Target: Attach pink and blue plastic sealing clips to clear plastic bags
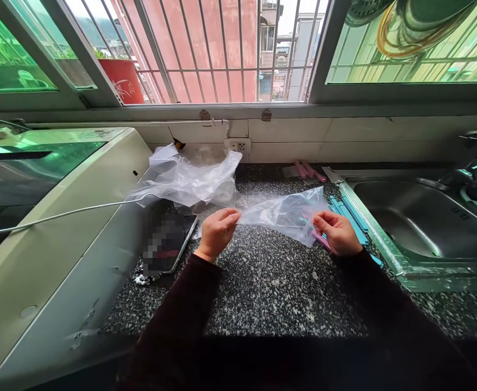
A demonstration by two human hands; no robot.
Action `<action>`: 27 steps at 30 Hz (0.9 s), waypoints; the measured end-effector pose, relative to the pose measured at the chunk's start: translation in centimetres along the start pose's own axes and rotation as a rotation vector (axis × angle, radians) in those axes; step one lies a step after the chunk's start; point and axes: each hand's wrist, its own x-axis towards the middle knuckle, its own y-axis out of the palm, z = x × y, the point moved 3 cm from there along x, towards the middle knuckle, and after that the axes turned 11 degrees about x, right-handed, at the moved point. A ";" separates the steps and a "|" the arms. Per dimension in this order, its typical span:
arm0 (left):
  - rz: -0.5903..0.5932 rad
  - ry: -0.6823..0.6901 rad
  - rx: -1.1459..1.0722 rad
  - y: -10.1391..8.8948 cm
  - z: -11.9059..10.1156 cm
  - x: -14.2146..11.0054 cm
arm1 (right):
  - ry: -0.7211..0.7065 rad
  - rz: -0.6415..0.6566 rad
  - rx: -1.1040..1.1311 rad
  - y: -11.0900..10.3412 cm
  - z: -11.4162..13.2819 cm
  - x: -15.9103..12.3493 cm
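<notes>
Seen from the head camera, a speckled black-and-white stone surface (271, 293) runs beneath a barred window (222, 49), with a large off-white appliance (87, 228) along its left edge and a rectangular stainless steel sink (409, 217) set at its right. A pale tiled wall (287, 138) carrying a white electrical socket (238, 145) rises from the far edge. A crumpled heap of clear plastic (198, 179) fills the far left corner; a flat, dark rectangular device (169, 244), partly blurred, lies nearer along the left edge. Slim pink strips (308, 171) rest by the far edge, and slim blue strips (352, 217) beside the sink.

A clear, wrinkled plastic bag (279, 214) spans the space between the hands above the middle of the surface, tapering toward its left end and fanning wider at its right.

The left hand (218, 233) pinches the narrow end, its grip closed with knuckles up. The right hand (336, 233), fingers curled, has its grip closed on the wider end. Both dark-sleeved forearms (181, 304) reach in from the near edge.
</notes>
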 end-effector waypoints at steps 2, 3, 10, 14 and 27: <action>-0.020 -0.037 0.039 -0.5 0.4 0.1 | -0.043 0.006 -0.050 -0.4 0.4 -0.1; -0.027 -0.052 0.043 -0.7 0.6 0.1 | -0.070 0.010 -0.072 -0.6 0.5 -0.1; -0.024 -0.190 -0.111 -0.6 1.0 0.0 | -0.346 0.031 -0.195 -0.1 1.4 -0.8; 0.065 -0.292 -0.377 -1.0 0.5 0.5 | -0.607 -0.109 -0.281 0.2 2.9 -1.7; -0.173 -0.727 -1.160 -1.7 1.5 0.8 | -0.557 0.084 -0.391 1.6 1.6 -1.6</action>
